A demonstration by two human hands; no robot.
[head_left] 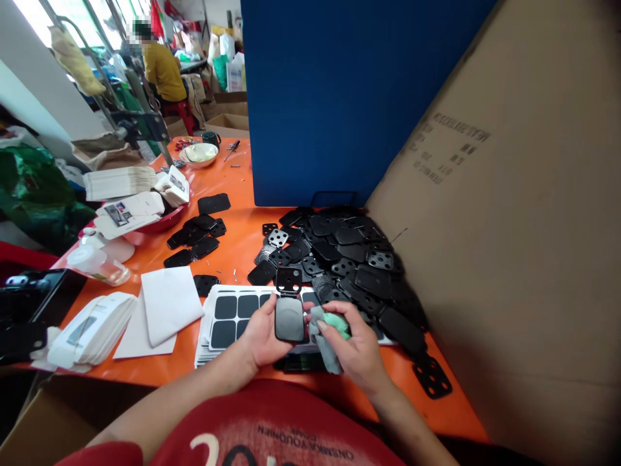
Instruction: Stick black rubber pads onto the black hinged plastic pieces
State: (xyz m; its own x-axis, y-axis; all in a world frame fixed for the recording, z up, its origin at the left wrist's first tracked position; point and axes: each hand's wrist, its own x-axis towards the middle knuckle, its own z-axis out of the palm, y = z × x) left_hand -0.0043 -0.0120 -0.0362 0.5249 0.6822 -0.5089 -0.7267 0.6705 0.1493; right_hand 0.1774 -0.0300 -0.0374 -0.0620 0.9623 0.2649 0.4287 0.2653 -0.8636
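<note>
In my left hand [264, 336] is a black folding phone stand [290, 320], its flat pad facing up and its plate with holes pointing away from me. My right hand [356, 346] pinches a grey and green cloth [327, 340] just to the right of the stand. Under both hands lies a stack of white sheets [206, 333] bearing black rounded squares [226, 307]. Beyond them spreads a large heap of similar black stand parts [339, 252]. A loose holed plate [431, 377] rests near the table's right edge.
A blue panel [339, 97] and a cardboard wall [509, 226] bound the back and right of the orange table [233, 239]. On the left are white boxes [94, 330], a clear bottle [97, 265] and a bowl [198, 154]. A person in yellow [165, 71] sits far back.
</note>
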